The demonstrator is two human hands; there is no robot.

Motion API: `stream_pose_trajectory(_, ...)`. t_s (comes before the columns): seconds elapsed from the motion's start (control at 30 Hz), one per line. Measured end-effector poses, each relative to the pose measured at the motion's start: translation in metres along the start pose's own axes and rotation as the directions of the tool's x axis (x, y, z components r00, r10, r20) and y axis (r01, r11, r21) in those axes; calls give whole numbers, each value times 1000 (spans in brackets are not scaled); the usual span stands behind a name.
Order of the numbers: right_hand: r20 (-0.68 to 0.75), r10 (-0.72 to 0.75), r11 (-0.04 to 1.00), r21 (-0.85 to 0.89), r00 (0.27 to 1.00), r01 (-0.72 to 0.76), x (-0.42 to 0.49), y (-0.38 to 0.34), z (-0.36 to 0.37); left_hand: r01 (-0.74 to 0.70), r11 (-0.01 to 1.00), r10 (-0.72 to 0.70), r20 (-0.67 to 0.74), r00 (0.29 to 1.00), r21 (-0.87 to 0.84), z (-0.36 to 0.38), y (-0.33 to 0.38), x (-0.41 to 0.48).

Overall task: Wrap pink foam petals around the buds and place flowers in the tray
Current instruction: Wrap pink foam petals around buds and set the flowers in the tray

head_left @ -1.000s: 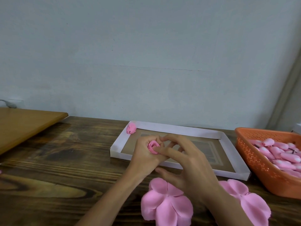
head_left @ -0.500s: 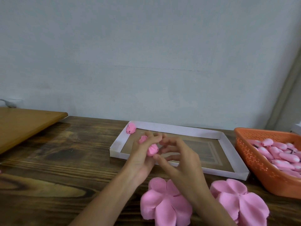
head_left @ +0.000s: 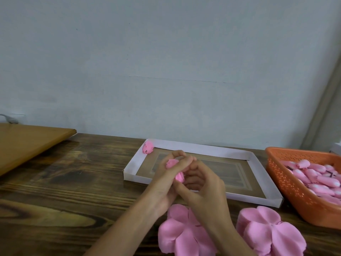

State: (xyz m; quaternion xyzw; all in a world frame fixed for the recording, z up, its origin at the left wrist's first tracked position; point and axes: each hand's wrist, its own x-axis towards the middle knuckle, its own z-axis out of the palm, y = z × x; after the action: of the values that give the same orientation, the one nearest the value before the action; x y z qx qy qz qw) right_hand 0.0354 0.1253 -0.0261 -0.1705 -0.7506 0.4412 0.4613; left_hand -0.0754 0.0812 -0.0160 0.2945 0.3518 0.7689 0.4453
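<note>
Both hands together over tray's [head_left: 201, 147] near edge: left hand [head_left: 164, 180] and right hand [head_left: 204, 185] pinch one pink flower [head_left: 180, 176]. Finished flower [head_left: 148, 147] in tray's far-left corner.

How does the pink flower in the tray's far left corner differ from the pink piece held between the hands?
The flower in the tray lies untouched against the white tray wall; the held piece is pinched between the left hand and right hand. The tray flower shows whole; fingers mostly hide the held piece. Both are pink foam.
</note>
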Motion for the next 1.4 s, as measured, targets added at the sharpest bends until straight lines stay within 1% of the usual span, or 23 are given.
stream_pose_trajectory(0.1,2,-22,997,-68,1000,22,-2,0,3,28,999,-29,7,1000,14,2,1,0)
stream_pose_trajectory(0.17,-19,-13,998,-57,1000,12,-3,-1,4,46,999,-46,27,999,-19,5,1,0)
stream_pose_trajectory(0.2,-28,6,1000,-20,1000,-6,-2,-1,3,68,996,-66,30,997,-56,6,2,-1)
stream_pose_trajectory(0.27,-34,81,990,119,996,-76,1,-2,0,112,981,-110,21,994,-158,6,5,0)
stream_pose_trajectory(0.3,-28,128,972,204,991,-119,2,-3,-2,125,971,-124,18,992,-203,4,6,1)
stream_pose_trajectory(0.37,7,224,902,377,975,-210,6,-4,-6,134,965,-136,9,991,-227,2,11,1)
stream_pose_trajectory(0.43,51,294,831,480,954,-282,7,-5,-8,146,968,-145,20,989,-203,-1,13,1)
stream_pose_trajectory(0.57,111,368,737,571,923,-362,9,-10,-9,163,973,-139,148,979,-162,-6,12,1)
stream_pose_trajectory(0.67,182,386,640,654,905,-404,9,-15,-12,113,991,-97,205,974,-67,-11,13,1)
stream_pose_trajectory(0.73,210,382,610,674,900,-416,9,-15,-13,74,997,-74,204,976,7,-13,15,2)
stream_pose_trajectory(0.8,193,386,627,662,902,-410,9,-14,-12,38,996,-53,179,982,85,-17,17,4)
stream_pose_trajectory(0.83,152,388,677,622,909,-393,8,-13,-12,21,991,-40,144,989,133,-18,18,5)
stream_pose_trajectory(0.87,83,378,754,550,922,-359,8,-11,-12,8,982,-28,105,994,186,-19,19,6)
stream_pose_trajectory(0.93,-65,298,885,391,952,-251,8,-7,-13,-4,956,-13,55,998,295,-21,19,8)
stream_pose_trajectory(1.0,-149,224,940,293,963,-174,8,-4,-14,-9,934,-2,31,1000,358,-20,18,8)
stream_pose_trajectory(1.1,-209,185,968,209,960,-142,8,0,-15,-23,933,4,53,999,359,-21,18,8)
stream_pose_trajectory(1.23,-214,159,981,143,964,-130,8,1,-15,-30,942,14,50,999,334,-18,18,7)
stream_pose_trajectory(1.4,-237,93,996,39,967,-86,5,5,-12,-44,928,35,29,999,371,-17,17,8)
